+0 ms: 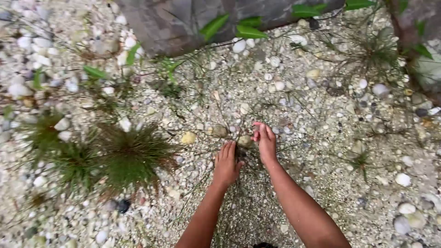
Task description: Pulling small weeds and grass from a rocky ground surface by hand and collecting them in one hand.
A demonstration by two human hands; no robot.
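Observation:
Both of my bare arms reach down to a gravel bed. My left hand (226,161) lies palm down on the pebbles, fingers together, its tips at a dark patch at the base of a thin, wiry grass plant (242,154). My right hand (265,141) rests just to the right of that patch, fingers pointing away from me and touching the gravel. A tan rounded stone (245,140) sits between the fingertips of the two hands. Whether either hand pinches any grass stems is hidden by the fingers.
A dense green grass tuft (131,156) grows to the left, with smaller tufts (46,133) beyond it. A large grey rock (183,23) with green leaves (250,30) borders the top. Another wiry plant (374,53) stands upper right. A yellowish stone (188,137) lies nearby.

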